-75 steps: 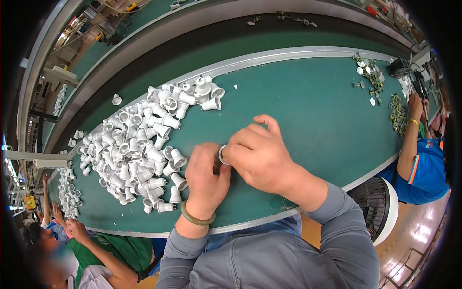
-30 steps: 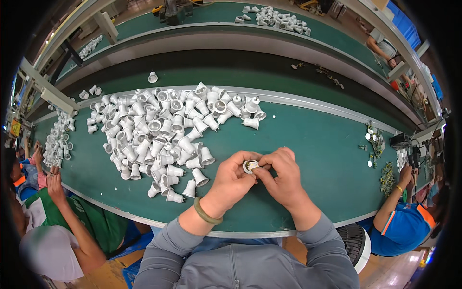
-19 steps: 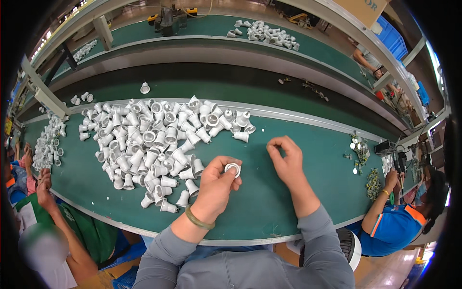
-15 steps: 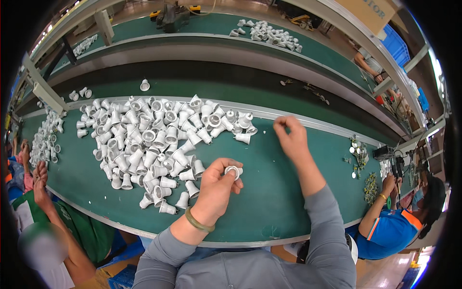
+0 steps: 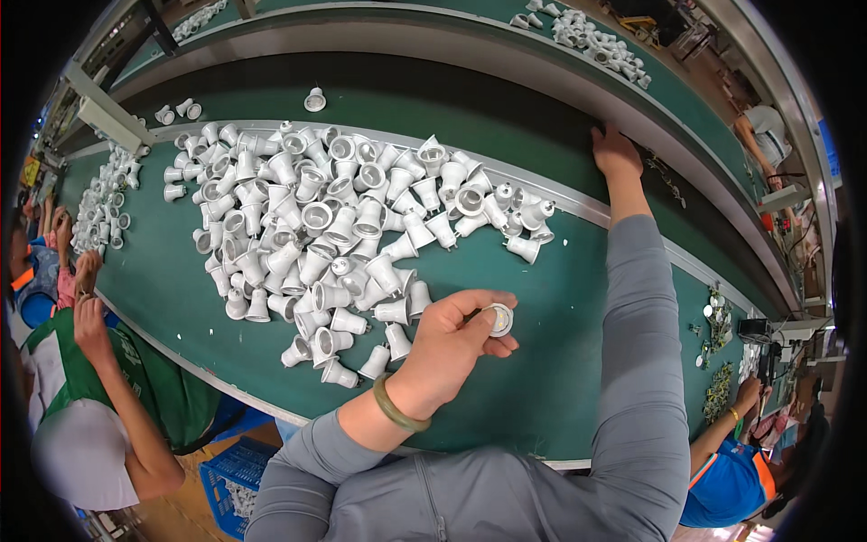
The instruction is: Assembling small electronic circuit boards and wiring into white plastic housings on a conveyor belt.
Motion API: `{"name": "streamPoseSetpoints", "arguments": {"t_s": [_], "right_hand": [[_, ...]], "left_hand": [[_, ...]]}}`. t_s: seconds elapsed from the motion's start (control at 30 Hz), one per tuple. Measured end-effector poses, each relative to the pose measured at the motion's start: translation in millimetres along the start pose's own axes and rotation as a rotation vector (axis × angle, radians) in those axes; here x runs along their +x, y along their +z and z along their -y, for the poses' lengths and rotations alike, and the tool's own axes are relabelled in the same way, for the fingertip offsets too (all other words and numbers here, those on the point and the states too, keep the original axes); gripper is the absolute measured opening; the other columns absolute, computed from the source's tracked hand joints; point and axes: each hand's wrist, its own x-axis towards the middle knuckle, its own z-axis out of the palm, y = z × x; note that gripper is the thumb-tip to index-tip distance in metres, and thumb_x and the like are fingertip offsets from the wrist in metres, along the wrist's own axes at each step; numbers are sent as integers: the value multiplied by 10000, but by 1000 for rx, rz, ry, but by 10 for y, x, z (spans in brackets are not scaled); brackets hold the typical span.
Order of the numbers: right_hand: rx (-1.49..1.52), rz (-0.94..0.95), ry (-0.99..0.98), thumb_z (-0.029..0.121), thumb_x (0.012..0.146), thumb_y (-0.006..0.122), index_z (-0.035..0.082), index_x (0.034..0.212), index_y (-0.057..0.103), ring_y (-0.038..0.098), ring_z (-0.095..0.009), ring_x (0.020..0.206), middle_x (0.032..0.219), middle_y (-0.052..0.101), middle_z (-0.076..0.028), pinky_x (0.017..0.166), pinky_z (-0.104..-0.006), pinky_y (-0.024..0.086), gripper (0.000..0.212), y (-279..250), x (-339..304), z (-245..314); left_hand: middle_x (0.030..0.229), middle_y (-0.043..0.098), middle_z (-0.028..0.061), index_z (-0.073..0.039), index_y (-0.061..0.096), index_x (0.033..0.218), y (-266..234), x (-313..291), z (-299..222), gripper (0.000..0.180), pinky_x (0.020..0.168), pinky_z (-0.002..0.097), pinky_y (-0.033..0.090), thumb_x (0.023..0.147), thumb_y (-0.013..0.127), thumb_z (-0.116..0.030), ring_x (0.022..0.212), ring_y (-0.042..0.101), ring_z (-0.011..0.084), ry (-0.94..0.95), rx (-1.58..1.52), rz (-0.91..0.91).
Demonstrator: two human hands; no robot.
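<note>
Half a second ago the right hand (image 5: pixel 616 152) was over the green belt near the heap's right end; it has since stretched further, and now lies flat, fingers loosely spread and empty, on the dark strip past the belt's far edge. The left hand (image 5: pixel 449 348) has barely moved: it pinches a small white lamp housing (image 5: pixel 498 319) between thumb and fingertips, round face up, above the belt's near edge, just right of the heap of white housings (image 5: pixel 334 226). The green conveyor belt (image 5: pixel 560 298) curves across the room. Another person (image 5: pixel 99 388) works at the left, one more at the lower right
</note>
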Motion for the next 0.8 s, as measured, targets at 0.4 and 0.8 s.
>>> {"name": "streamPoseSetpoints", "arguments": {"t_s": [0.4,0.8], "right_hand": [[172,-434,-170,345,986,623,52,1049,644,724,-395,840,936,719,-209,725,-515,585,301,177,-410,-310],[1451,-7,39,118,998,635,-16,1103,654,627,-103,651,828,671,-41,601,-253,524,172,-482,-2414,-146]], "left_hand": [[1339,600,125,20,589,1355,42,-12,96,363,810,290,596,1023,451,68,957,701,186,310,312,84],[1193,615,134,29,583,1306,186,105,-210,377,771,273,584,945,504,103,913,684,157,877,771,14]]}}
